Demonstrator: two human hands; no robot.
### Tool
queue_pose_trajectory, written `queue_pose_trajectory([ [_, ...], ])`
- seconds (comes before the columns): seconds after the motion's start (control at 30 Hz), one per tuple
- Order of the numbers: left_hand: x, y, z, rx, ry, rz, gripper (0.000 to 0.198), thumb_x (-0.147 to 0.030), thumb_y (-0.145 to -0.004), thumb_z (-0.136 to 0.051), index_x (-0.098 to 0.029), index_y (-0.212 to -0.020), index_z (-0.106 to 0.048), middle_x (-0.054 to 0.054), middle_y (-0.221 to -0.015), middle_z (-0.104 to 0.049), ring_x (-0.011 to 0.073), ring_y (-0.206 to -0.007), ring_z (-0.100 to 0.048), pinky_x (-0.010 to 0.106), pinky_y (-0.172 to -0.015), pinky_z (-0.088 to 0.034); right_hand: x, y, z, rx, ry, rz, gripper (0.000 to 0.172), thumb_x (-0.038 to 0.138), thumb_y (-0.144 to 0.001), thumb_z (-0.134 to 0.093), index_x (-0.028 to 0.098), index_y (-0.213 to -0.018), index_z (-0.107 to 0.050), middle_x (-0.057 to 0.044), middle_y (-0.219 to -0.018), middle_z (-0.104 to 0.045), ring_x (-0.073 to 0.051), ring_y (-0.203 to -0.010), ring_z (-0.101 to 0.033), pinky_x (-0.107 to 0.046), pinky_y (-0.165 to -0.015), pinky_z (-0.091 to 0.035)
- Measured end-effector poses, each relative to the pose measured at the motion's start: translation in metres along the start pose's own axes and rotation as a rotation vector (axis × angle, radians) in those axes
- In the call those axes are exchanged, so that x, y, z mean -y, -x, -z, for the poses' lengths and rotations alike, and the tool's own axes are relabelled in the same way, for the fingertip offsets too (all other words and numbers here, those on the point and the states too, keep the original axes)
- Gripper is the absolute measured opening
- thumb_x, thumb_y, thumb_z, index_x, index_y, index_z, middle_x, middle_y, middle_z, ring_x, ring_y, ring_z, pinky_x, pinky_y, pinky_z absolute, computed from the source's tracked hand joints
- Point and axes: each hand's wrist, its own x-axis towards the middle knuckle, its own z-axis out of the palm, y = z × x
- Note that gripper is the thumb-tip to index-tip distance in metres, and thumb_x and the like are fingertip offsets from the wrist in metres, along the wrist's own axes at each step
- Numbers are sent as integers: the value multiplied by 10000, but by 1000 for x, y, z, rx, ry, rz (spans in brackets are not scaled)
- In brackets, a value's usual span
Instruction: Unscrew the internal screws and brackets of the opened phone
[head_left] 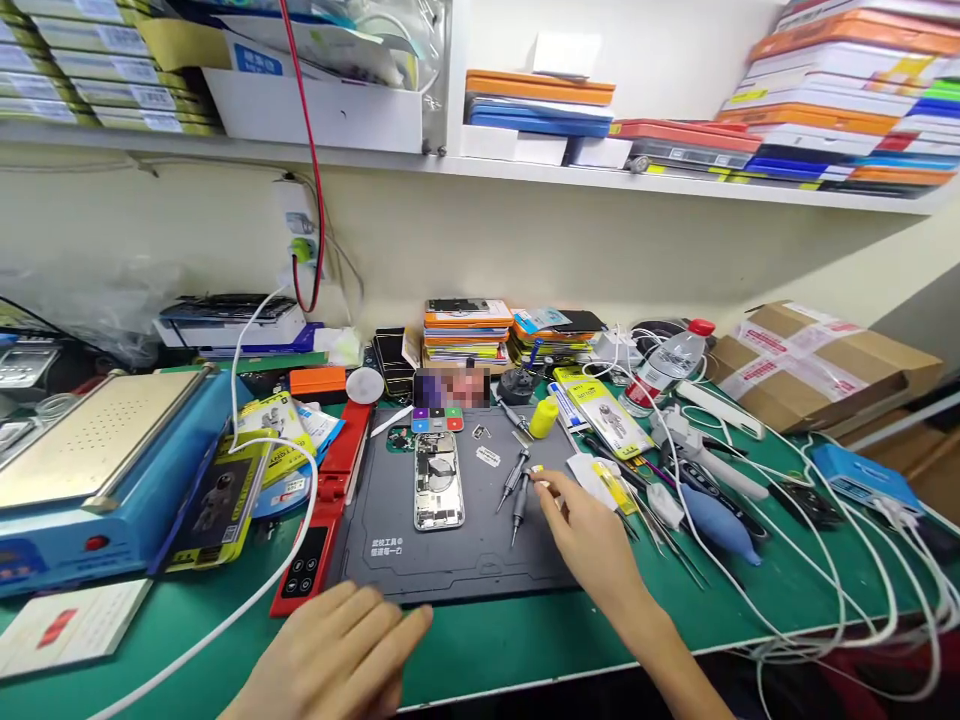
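Note:
An opened phone (439,480) lies back-up on a dark grey work mat (465,560). Two small screwdrivers (516,488) lie on the mat to its right. My right hand (589,545) reaches toward them, its fingertips pinched on a small yellow-topped piece right beside the screwdriver handles. My left hand (341,660) rests flat on the green table near the mat's front edge, fingers together and stretched out, holding nothing. A yellow bottle (544,416) stands at the mat's back right.
A blue heating machine (97,470) sits at left, with a red pad (322,540) beside the mat. White cables (750,580), tweezers, a blue air blower (720,525), a water bottle (664,365) and cardboard boxes (817,360) crowd the right. Stacked packages fill the shelf above.

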Motion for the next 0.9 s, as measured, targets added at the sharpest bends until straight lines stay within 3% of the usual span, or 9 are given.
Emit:
queue_pose_trajectory([
  [0.07,16,-9,-18,102,-5,98,279,-115,-1096,-337,-173,-1188,-594,12,-801,-677,175,-640,-639,322,-578,-454,6,-13,-13,74,80,-47,286,266,-1192,-506,129,-1407,-636,-50,-1023,-640,-101,-798,-638,-137,-661,-472],
  [0.2,58,-28,-43,299,-45,313,174,-189,-1106,-414,-193,-1080,-586,9,-820,-689,235,-702,-704,361,-582,-431,25,-24,-23,163,229,-94,344,226,-1177,-545,108,-1499,-566,-74,-1062,-627,-93,-754,-607,-144,-708,-489],
  [0.3,83,-40,-55,401,-27,390,153,-220,-1112,-420,-194,-1095,-570,9,-865,-730,250,-759,-742,350,-592,-421,34,-23,-25,184,313,-112,428,195,-1140,-580,141,-1562,-534,-105,-1168,-621,-101,-733,-617,-125,-610,-367],
  [0.43,92,-51,-74,511,28,380,178,-243,-1120,-394,-202,-1123,-567,3,-871,-747,262,-774,-754,346,-608,-426,33,-22,-27,179,348,-133,500,143,-1085,-594,219,-1576,-542,-72,-1120,-641,-131,-725,-651,-204,-550,-95],
  [0.53,87,-53,-88,573,66,329,229,-261,-1127,-361,-196,-1097,-578,27,-881,-743,284,-791,-754,369,-637,-450,30,-19,-34,145,335,-148,469,145,-1080,-586,252,-1537,-580,-67,-1143,-637,-132,-748,-663,-235,-574,-28],
  [0.73,81,-46,-103,621,138,267,228,-263,-1112,-383,-212,-1014,-582,29,-954,-735,274,-872,-755,380,-702,-466,20,-10,-47,39,196,-170,527,120,-1029,-532,183,-1551,-562,-114,-1206,-616,-118,-713,-640,-187,-535,-83],
  [0.8,82,-44,-105,611,145,301,238,-268,-1117,-371,-217,-1009,-577,21,-932,-732,265,-847,-752,379,-686,-446,16,-8,-41,14,91,-143,585,118,-1003,-474,194,-1581,-530,-90,-1124,-631,-95,-652,-604,-163,-518,-165],
  [0.9,84,-42,-105,597,163,363,235,-270,-1121,-365,-226,-1027,-576,2,-919,-741,257,-840,-755,377,-673,-423,14,-5,-31,-26,-106,-93,598,280,-1086,-366,221,-1681,-375,-51,-1013,-613,-84,-658,-582,-124,-569,-370],
])
